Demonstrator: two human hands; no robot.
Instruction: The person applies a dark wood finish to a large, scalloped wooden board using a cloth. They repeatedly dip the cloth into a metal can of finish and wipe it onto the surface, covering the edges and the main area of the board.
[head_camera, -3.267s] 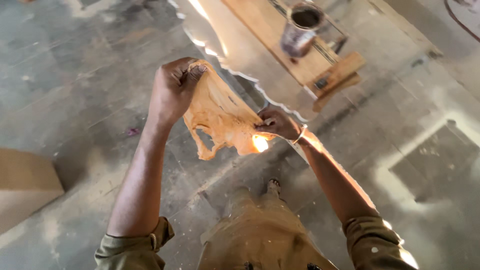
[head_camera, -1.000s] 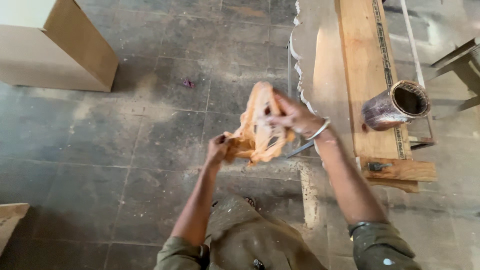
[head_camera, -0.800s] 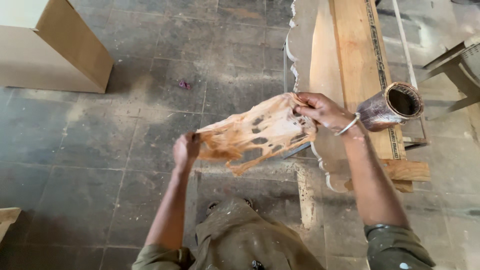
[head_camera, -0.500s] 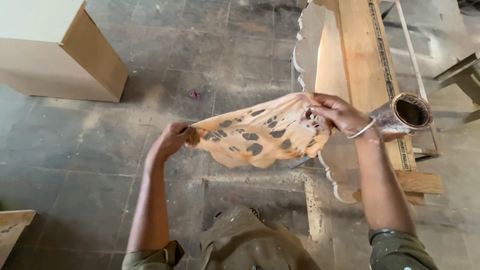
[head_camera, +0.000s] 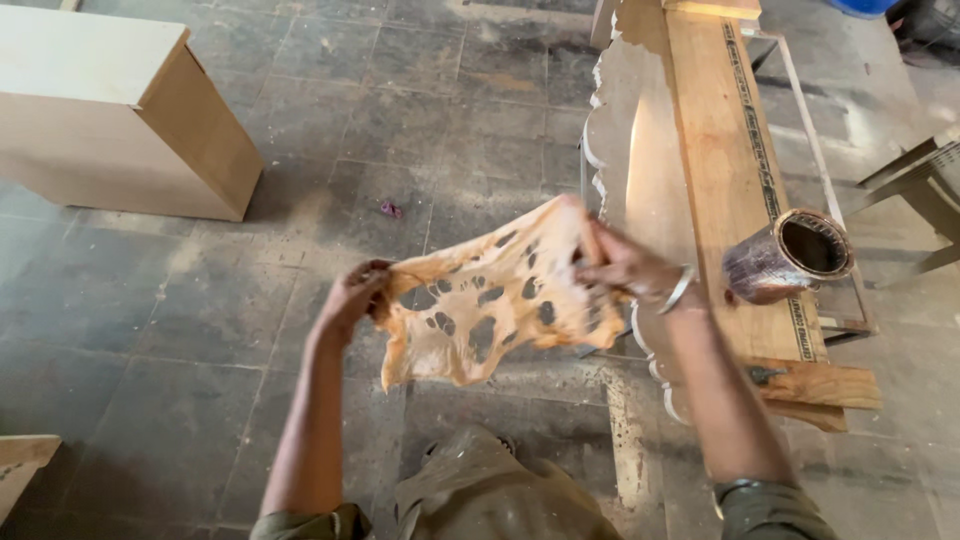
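Note:
I hold a stained orange-tan rag (head_camera: 490, 300), full of holes, stretched out in front of me. My left hand (head_camera: 355, 295) pinches its left edge. My right hand (head_camera: 625, 270), with a metal bangle on the wrist, grips its right edge. The cloth hangs spread between both hands above the grey tiled floor. A used metal tin (head_camera: 785, 258) with an open top stands on a wooden plank (head_camera: 720, 130) just right of my right hand.
A pale board with a scalloped carved edge (head_camera: 625, 130) lies beside the plank on a metal frame. A light wooden cabinet box (head_camera: 120, 120) stands at the upper left. Another wooden piece (head_camera: 20, 465) shows at the lower left. My knee is below.
The bunched rag has been pulled open and stretched wide between both hands. My view has shifted slightly, with the tin now closer to my right hand.

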